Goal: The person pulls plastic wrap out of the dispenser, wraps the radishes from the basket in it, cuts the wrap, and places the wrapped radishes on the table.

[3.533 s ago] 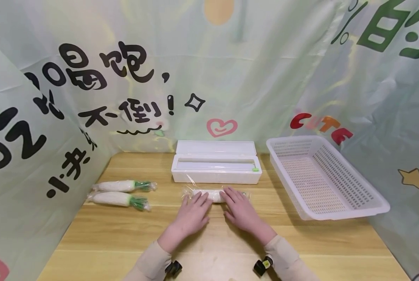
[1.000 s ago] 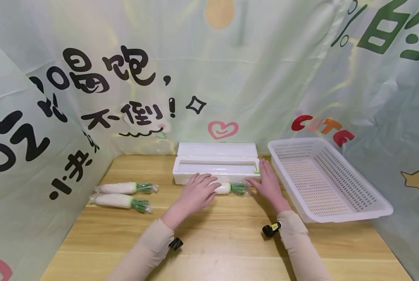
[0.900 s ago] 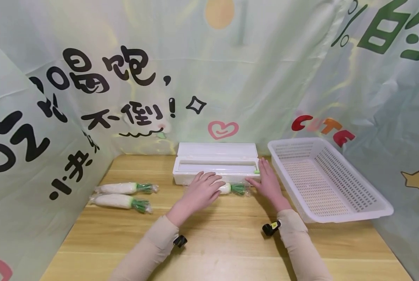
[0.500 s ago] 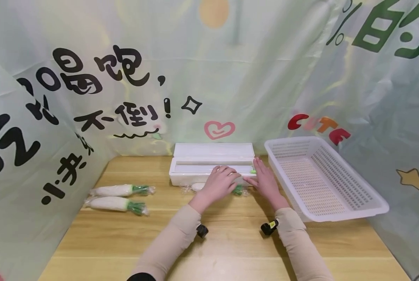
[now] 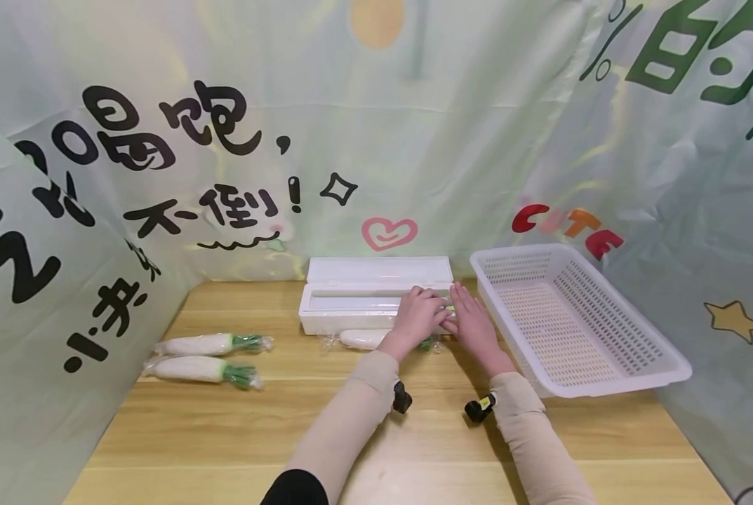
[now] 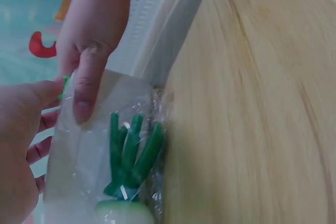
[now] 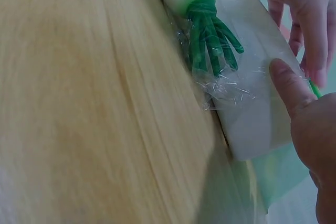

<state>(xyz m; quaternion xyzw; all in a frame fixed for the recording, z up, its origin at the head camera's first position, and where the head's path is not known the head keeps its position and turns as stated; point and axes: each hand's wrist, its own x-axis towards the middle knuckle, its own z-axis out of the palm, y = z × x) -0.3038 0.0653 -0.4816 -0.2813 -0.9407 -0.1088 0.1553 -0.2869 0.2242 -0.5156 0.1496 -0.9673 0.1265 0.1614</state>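
A white cling film dispenser [image 5: 332, 322] stands at the table's back with its lid raised. My left hand [image 5: 414, 315] reaches over its right part, fingers bent, the thumb and fingertips at the small green slide cutter [image 5: 450, 307]. My right hand [image 5: 474, 330] holds the dispenser's right end, thumb pressed on the front face and fingers along the end. Against the front lies a film-wrapped white radish [image 5: 358, 339] with green stalks [image 7: 210, 40], partly hidden by my left forearm in the head view. Clear film [image 6: 89, 145] shows over the dispenser's front in the left wrist view.
Two more wrapped white radishes, a rear one [image 5: 196, 344] and a front one [image 5: 187, 369], lie side by side at the table's left. A white perforated plastic basket [image 5: 528, 365] stands at the right, close to my right hand. Printed cloth [image 5: 452, 140] hangs behind and at both sides.
The wrapped radish has gone from under both hands to the dispenser's front. My right hand has moved to the dispenser's right end; my left has slid right to the green cutter.
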